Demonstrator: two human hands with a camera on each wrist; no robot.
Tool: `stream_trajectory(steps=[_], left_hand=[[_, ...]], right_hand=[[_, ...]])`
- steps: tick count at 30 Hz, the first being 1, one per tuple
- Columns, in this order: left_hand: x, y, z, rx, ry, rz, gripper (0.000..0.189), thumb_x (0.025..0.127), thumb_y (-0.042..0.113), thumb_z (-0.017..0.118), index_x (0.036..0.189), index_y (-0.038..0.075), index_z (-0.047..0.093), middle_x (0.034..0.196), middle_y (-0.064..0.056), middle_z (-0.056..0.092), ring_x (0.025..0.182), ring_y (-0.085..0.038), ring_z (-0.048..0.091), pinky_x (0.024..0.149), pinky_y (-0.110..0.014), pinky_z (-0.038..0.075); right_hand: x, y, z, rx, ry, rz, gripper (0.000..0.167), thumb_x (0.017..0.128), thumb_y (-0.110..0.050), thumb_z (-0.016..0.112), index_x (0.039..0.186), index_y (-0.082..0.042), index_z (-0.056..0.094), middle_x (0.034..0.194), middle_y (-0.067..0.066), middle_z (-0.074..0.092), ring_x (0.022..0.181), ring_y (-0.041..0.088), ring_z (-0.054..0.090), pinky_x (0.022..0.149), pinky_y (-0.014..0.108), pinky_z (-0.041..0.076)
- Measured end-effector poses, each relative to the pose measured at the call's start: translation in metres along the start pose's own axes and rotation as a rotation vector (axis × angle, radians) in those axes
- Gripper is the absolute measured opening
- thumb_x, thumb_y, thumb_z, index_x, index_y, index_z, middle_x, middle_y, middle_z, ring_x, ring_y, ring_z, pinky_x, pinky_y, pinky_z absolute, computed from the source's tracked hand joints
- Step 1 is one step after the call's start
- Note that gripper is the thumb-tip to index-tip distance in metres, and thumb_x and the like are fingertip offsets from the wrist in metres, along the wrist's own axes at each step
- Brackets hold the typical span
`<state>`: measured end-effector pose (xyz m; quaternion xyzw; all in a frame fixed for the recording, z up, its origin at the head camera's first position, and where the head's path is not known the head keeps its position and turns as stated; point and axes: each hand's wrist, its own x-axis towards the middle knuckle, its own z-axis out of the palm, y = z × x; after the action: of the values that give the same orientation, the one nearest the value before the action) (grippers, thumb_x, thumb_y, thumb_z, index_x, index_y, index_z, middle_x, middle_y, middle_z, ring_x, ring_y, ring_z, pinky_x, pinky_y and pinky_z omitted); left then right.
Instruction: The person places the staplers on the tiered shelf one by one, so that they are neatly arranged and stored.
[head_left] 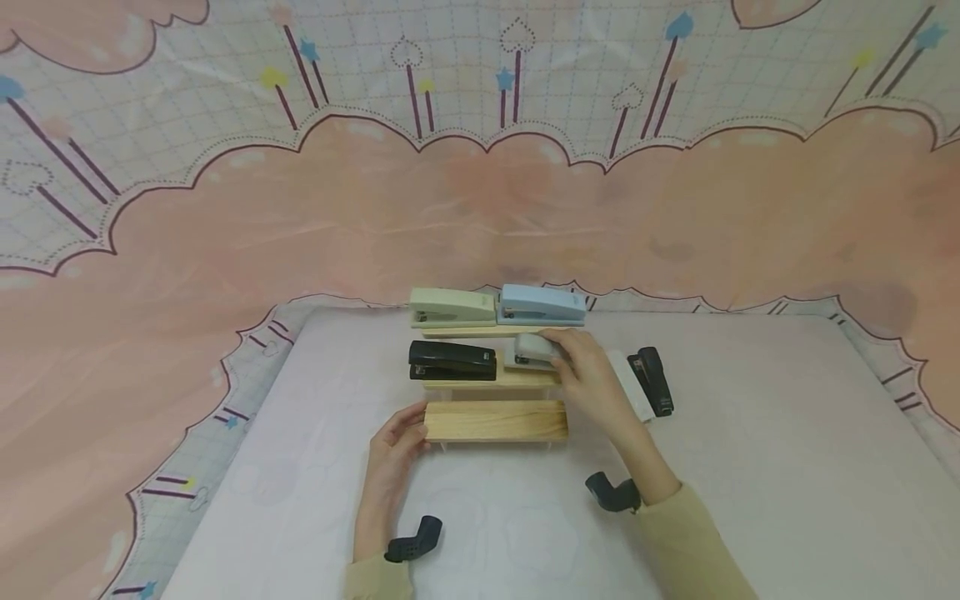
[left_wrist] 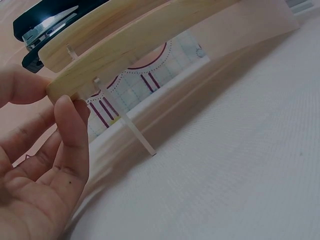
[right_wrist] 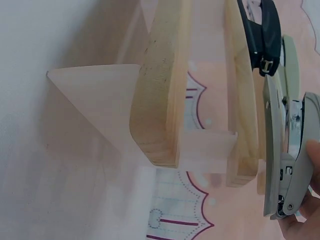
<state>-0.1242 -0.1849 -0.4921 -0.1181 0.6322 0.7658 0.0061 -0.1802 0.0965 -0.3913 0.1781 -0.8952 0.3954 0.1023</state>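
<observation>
A three-tier stand has wooden shelves on clear supports. My left hand pinches the left end of its lowest, bare shelf between thumb and fingers. At the right end of the middle shelf, my right hand grips a light grey stapler; whether its base bears on the wood I cannot tell. A black stapler sits on that shelf's left half. Along the top shelf, a pale green stapler and a light blue stapler lie end to end.
Right of the stand, another black stapler lies beside a white flat object, partly hidden by my right hand. A white cloth covers the table. Behind it hangs a pink patterned curtain.
</observation>
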Motion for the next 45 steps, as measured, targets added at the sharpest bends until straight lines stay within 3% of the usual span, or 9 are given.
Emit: stream_trajectory(steps=[5,12,31,45], left_hand=[[0.001,0.000,0.000,-0.011,0.000,-0.001,0.043,0.089,-0.001,0.057,0.132,-0.006,0.050,0.104,0.005,0.063,0.087,-0.008,0.060,0.071,-0.018,0.050],[0.002,0.001,0.000,0.003,0.000,-0.010,0.044,0.090,0.000,0.057,0.133,-0.003,0.050,0.105,0.006,0.063,0.088,-0.007,0.060,0.072,-0.018,0.050],[0.002,0.001,0.000,0.005,0.005,-0.019,0.043,0.090,0.000,0.057,0.133,-0.002,0.051,0.105,0.005,0.062,0.089,-0.008,0.060,0.072,-0.018,0.050],[0.003,0.001,0.001,-0.004,0.016,-0.025,0.044,0.089,-0.002,0.057,0.132,-0.003,0.051,0.103,0.005,0.062,0.086,-0.008,0.059,0.070,-0.018,0.050]], right_hand=[[0.001,-0.002,0.002,-0.042,-0.029,0.021,0.038,0.093,-0.003,0.056,0.131,-0.010,0.055,0.126,0.012,0.061,0.120,0.031,0.054,0.103,0.051,0.043],[0.005,-0.002,0.006,-0.021,-0.017,-0.028,0.037,0.091,0.002,0.057,0.127,-0.006,0.058,0.123,0.014,0.063,0.114,0.032,0.056,0.099,0.049,0.045],[0.004,-0.001,0.013,-0.022,-0.059,0.028,0.040,0.092,0.000,0.055,0.131,-0.009,0.056,0.130,0.013,0.059,0.113,0.030,0.055,0.100,0.050,0.044],[0.000,0.005,0.015,0.064,0.028,0.008,0.038,0.090,-0.002,0.060,0.127,-0.012,0.060,0.127,0.009,0.062,0.116,0.029,0.052,0.099,0.049,0.043]])
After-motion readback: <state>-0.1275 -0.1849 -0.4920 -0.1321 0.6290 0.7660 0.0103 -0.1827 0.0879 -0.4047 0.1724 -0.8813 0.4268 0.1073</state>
